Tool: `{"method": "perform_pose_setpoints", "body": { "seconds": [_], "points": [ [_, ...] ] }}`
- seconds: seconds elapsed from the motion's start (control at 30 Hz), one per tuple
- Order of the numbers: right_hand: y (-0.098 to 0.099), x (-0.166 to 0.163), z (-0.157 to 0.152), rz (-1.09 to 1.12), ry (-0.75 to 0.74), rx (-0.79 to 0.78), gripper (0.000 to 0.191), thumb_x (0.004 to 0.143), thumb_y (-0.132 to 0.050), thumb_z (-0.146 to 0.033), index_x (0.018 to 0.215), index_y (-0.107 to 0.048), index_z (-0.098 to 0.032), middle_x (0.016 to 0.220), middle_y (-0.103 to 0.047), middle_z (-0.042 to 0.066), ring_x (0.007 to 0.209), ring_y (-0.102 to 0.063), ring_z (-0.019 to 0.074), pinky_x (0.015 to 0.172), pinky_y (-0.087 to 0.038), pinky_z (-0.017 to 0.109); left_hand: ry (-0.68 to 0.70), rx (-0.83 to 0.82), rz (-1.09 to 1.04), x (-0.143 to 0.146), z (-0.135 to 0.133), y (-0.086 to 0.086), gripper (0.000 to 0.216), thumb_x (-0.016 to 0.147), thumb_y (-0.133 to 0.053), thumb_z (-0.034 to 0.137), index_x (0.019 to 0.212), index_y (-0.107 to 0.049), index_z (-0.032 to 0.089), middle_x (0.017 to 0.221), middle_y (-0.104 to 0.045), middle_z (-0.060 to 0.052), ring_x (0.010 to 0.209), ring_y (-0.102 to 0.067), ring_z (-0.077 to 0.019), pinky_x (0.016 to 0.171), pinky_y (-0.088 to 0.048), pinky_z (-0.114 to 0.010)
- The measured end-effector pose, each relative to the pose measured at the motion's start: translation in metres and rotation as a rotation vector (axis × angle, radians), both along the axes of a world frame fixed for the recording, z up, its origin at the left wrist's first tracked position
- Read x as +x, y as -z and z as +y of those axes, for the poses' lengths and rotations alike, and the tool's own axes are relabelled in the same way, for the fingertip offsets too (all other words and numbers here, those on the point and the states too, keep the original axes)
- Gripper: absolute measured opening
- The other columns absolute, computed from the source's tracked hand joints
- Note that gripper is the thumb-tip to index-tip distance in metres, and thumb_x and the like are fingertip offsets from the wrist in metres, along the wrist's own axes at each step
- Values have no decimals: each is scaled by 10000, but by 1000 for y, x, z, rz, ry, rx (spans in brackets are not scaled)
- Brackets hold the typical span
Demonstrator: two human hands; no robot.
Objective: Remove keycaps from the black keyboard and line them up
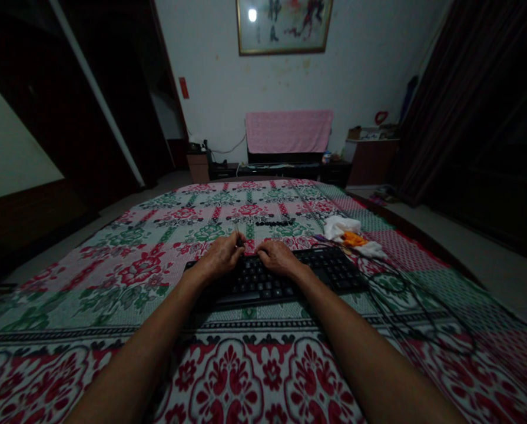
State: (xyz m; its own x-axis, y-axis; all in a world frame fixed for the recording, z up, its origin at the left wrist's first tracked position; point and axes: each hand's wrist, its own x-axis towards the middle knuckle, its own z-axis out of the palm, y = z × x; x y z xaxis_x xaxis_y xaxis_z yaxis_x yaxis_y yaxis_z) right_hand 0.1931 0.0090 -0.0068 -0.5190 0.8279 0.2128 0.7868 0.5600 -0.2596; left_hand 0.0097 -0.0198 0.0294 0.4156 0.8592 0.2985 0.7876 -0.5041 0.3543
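Keyboard (258,287) lies beneath the fingers (267,249), its far edge nearest them.

Setting: a home; a dimly lit living room or bedroom, which of the two cannot be told. Evidence: a floral cover (228,383) in red, pink and green spreads wide across the foreground. At the far wall (214,76), a low stand (334,172) bears an apparent television (285,158) draped with a pink cloth (289,131). Above hangs a framed picture (285,26). At right: dark curtain (440,106); red heart-shaped ornament (381,117) atop a side cabinet (371,166).
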Motion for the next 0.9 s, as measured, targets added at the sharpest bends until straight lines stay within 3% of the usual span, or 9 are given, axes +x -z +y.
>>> {"method": "perform_pose_setpoints", "body": {
  "seconds": [0.17, 0.37, 0.5, 0.9],
  "points": [
    [1, 1, 0, 10, 5, 8, 319, 846, -361, -213, 916, -668, -163, 945, -671, 81, 892, -579, 172, 754, -359, 236, -23, -46, -21, 3, 10, -4, 170, 789, -434, 235, 937, -499, 186, 763, -625, -40, 724, -590, -186, 669, -426, -284],
    [1, 1, -1, 10, 4, 9, 314, 839, -359, -208, 871, -667, -157, 905, -673, 84, 837, -582, 166, 721, -354, 235, 58, -207, -202, -7, 16, -4, 151, 747, -450, 235, 882, -491, 180, 794, -636, -24, 720, -602, -165, 675, -457, -278],
    [1, 1, 0, 14, 6, 16, 310, 844, -365, -217, 856, -669, -159, 886, -673, 78, 825, -578, 162, 714, -350, 229, 40, -305, -315, -12, 11, -4, 161, 737, -460, 256, 875, -481, 177, 804, -637, -28, 738, -618, -171, 693, -477, -289],
    [1, 1, 1, 10, 0, 9, 304, 840, -368, -206, 891, -665, -165, 917, -671, 73, 847, -578, 167, 726, -353, 231, 12, -301, -378, -14, 9, -1, 214, 743, -473, 304, 908, -481, 168, 781, -659, -31, 721, -626, -174, 685, -489, -301]
  ]
}}
